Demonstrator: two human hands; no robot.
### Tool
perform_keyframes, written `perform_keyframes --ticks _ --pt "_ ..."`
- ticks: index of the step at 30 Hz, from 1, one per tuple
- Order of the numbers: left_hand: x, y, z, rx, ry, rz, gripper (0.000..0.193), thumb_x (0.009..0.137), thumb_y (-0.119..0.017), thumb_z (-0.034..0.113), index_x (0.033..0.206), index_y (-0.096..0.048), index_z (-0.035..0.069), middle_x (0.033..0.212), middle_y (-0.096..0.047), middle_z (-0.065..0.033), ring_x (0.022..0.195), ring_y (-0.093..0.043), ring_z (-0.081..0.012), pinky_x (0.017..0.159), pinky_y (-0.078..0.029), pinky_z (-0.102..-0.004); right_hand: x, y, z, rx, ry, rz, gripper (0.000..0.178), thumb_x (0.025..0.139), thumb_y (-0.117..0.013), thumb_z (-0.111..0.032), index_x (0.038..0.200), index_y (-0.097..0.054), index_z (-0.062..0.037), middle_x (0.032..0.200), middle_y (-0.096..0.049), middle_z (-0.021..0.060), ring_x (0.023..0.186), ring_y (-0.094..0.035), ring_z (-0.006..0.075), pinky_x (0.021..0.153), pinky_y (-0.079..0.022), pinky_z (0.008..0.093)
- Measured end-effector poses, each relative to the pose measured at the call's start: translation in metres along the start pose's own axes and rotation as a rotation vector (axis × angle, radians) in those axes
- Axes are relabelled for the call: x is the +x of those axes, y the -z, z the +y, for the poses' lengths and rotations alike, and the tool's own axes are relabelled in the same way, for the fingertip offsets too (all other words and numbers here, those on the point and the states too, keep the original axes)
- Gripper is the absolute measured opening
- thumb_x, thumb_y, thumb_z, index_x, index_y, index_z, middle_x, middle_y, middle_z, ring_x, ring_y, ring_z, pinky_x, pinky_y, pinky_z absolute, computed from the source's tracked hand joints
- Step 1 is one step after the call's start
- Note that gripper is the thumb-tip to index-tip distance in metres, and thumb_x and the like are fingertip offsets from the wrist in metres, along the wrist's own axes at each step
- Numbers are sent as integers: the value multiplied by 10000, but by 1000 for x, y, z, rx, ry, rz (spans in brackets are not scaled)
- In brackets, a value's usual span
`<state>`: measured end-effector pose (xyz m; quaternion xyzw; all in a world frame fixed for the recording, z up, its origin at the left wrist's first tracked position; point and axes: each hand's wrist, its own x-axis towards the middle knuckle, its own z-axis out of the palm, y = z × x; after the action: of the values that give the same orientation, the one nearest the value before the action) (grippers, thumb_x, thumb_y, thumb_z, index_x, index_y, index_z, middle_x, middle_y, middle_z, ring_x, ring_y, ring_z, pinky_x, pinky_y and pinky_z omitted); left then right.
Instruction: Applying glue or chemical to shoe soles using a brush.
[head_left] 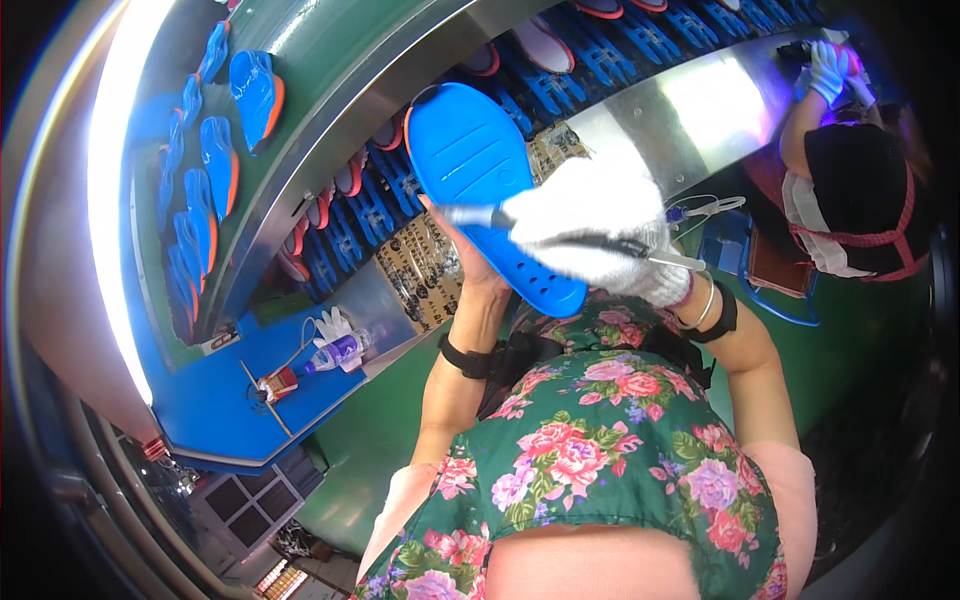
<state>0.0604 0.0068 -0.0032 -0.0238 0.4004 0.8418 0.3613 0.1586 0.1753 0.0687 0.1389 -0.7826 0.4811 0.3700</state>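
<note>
My bare left hand (473,258) holds a blue shoe sole (468,140) from below and along its left edge; most of the fingers are behind it. The sole has shallow grooves across its upper part and several small holes toward the lower end. Over its middle is my right hand (592,222) in a white knitted glove, its fingers closed round a brush (467,215). The brush is smeared by motion, its head lying across the sole. I cannot tell whether the bristles touch the surface. A thin pale handle end (677,260) sticks out past the glove's wrist side.
Blue soles with orange sides (220,165) lie on a green conveyor (300,45) at left. Behind a metal rail, shoe uppers (545,45) stand beside blue racks (600,60). A bottle (340,350) and red pot (278,384) sit on a blue shelf (215,425). A co-worker (850,190) works at right.
</note>
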Motion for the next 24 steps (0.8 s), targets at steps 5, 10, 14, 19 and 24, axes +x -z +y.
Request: perform_keyframes --ticks 5,10,14,19,24 --pt "3 11 1 -361 130 -194 1114 793 -333 956 1473 -378 75 1251 -607 -209 1046 -643 -343 951 -536 -506 -12 -11 -7 -111 110 -79 282 803 -775 -90 1081 -772 -137 1020 -750 77 886 -695 274 768 -569 373" --pt "1 -22 11 -87 32 -183 1068 762 -314 984 1146 -551 17 892 -648 -151 762 -652 -234 690 -566 -352 -14 2 -5 160 -133 -30 230 807 -772 -80 1034 -782 -109 1029 -762 90 882 -703 255 759 -567 373" --pt "14 0 7 -244 87 -431 1174 698 -333 1021 1226 -541 -6 987 -662 -210 870 -662 -341 762 -575 -466 -19 -9 -12 -39 37 -50 183 759 -817 -61 939 -801 -92 944 -773 110 825 -724 256 746 -575 359" --pt "19 1 13 -323 3 -337 1181 670 -322 1036 1186 -555 0 937 -648 -175 814 -634 -354 742 -524 -516 -24 1 -9 206 -107 -66 245 803 -800 -90 1045 -769 -110 1034 -757 67 894 -702 266 781 -570 370" --pt "27 6 10 -258 39 -264 1147 694 -336 1017 1204 -545 11 911 -639 -167 780 -620 -330 750 -503 -504 -39 -15 -17 -67 35 -120 306 772 -801 -82 1070 -772 -140 1059 -761 67 879 -716 255 744 -580 373"
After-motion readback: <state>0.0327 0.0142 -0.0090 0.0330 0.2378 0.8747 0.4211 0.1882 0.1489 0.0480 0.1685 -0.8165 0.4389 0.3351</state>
